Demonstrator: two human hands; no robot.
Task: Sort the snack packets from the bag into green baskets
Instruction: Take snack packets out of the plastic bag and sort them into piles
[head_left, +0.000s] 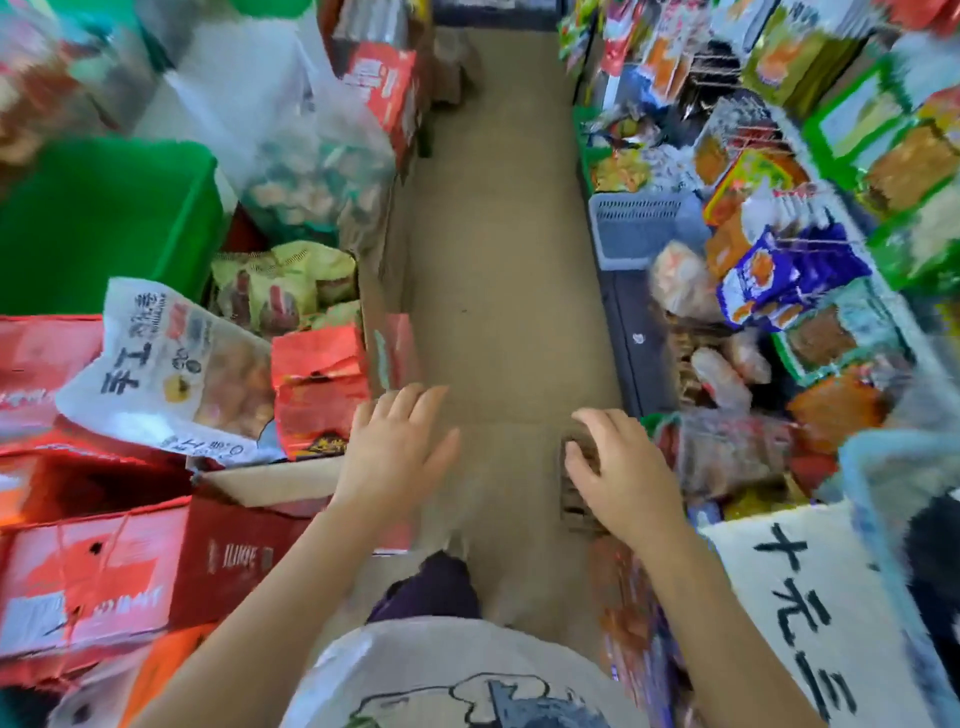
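The left hand (397, 447) is flat with nothing in it, the right hand (621, 475) grips a small brown packet (576, 488) over the floor (498, 260), and a green basket (98, 223) sits far left beside a clear bag (291, 150) of snacks.

bare aisle floor (498, 249) between stock

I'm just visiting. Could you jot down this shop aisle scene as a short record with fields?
place: narrow aisle with a bare floor
left hand: open, empty, fingers spread
right hand: closed on a brown snack packet
left side: green basket, red boxes, clear plastic bag of snacks
right side: shelves crowded with snack packets
image: blurred
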